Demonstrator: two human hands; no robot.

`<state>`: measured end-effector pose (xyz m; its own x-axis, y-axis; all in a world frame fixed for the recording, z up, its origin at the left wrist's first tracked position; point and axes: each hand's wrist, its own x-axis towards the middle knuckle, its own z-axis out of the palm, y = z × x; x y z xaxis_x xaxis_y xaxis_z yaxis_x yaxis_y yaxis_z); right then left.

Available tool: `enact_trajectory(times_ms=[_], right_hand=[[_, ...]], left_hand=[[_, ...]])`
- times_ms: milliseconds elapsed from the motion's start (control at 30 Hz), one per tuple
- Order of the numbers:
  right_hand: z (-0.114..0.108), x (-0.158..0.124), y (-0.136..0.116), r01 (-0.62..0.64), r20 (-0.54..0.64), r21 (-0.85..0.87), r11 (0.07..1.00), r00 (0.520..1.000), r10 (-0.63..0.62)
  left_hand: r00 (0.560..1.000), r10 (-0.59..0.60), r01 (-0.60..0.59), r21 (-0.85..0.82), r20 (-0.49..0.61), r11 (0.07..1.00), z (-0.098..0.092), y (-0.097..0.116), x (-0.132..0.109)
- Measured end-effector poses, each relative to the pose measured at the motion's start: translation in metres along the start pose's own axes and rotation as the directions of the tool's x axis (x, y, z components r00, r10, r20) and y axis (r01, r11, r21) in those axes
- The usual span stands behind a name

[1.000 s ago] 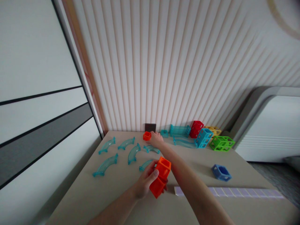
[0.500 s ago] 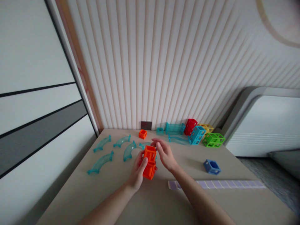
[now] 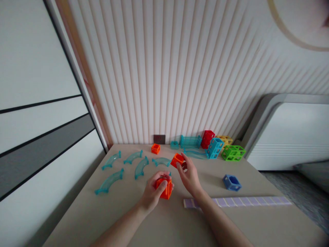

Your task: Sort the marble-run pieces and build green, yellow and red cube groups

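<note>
Just beyond the left hand (image 3: 152, 191), the right hand (image 3: 189, 175) pinches a tilted orange frame (image 3: 175, 161), apart from the orange block (image 3: 168, 190) grasped in the left. Step in hand, apparently: two pieces held separately; the next move seemingly calls for steady grips and aligned edges.

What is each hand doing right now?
Left hand: closed, holding one orange block.
Right hand: closed, holding another orange block.
</note>
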<state>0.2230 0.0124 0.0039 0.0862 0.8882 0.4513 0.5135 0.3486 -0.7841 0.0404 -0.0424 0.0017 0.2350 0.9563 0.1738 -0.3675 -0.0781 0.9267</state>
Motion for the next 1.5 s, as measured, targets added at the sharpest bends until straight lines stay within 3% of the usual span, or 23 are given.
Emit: enact_trajectory(times_ms=[133,267,367,433,500,600,667,733,800,867,1033,1267,1367,1500], right_hand=[[-0.006,0.003,0.007,-0.045,0.085,-0.249,0.967,0.994,0.068],[-0.008,0.001,0.006,-0.064,0.178,-0.362,0.930,0.975,0.136],[-0.006,-0.001,0.006,-0.055,0.201,-0.390,0.919,0.969,0.143],[-0.004,-0.001,0.006,-0.054,0.205,-0.401,0.915,0.968,0.147],[-0.003,-0.002,0.006,-0.057,0.213,-0.409,0.911,0.964,0.156],[-0.003,-0.003,0.003,-0.067,0.227,-0.419,0.906,0.958,0.176],[-0.003,-0.004,0.000,-0.067,0.239,-0.427,0.902,0.953,0.184],[-0.003,-0.005,-0.003,-0.058,0.264,-0.443,0.895,0.945,0.192],[-0.003,-0.006,-0.004,-0.044,0.288,-0.463,0.885,0.937,0.198],[-0.003,-0.006,-0.005,-0.037,0.297,-0.476,0.879,0.934,0.200],[-0.002,-0.007,-0.003,-0.032,0.299,-0.499,0.866,0.932,0.206],[-0.013,-0.005,-0.011,0.027,0.302,-0.517,0.855,0.941,0.153],[-0.039,-0.004,-0.008,0.048,0.200,-0.619,0.784,0.975,0.099],[-0.091,-0.010,0.006,-0.120,-0.100,-0.848,0.517,0.993,0.065]], left_hand=[[0.993,0.074,-0.085,0.116,0.094,0.990,-0.004,-0.003,-0.003],[0.986,0.062,-0.087,0.160,0.152,0.983,-0.003,-0.002,-0.007],[0.980,0.175,-0.198,0.354,0.096,0.914,-0.006,0.016,-0.007],[0.950,0.311,-0.264,0.537,0.003,0.801,-0.020,0.039,-0.004],[0.891,0.440,-0.237,0.711,-0.112,0.662,-0.049,0.064,-0.001],[0.799,0.578,-0.049,0.940,-0.167,0.339,-0.115,0.096,0.000],[0.762,0.615,0.115,0.977,-0.202,0.178,-0.163,0.107,-0.005],[0.735,0.612,0.287,0.952,-0.292,0.109,-0.202,0.107,-0.015],[0.719,0.575,0.408,0.907,-0.392,0.108,-0.228,0.101,-0.025],[0.722,0.521,0.470,0.875,-0.456,0.115,-0.241,0.091,-0.033],[0.765,0.460,0.449,0.885,-0.452,0.123,-0.244,0.077,-0.036],[0.782,0.394,0.460,0.874,-0.482,0.157,-0.248,0.072,-0.033],[0.793,0.375,0.456,0.876,-0.480,0.157,-0.251,0.070,-0.032],[0.807,0.363,0.436,0.885,-0.465,0.164,-0.250,0.067,-0.030]])
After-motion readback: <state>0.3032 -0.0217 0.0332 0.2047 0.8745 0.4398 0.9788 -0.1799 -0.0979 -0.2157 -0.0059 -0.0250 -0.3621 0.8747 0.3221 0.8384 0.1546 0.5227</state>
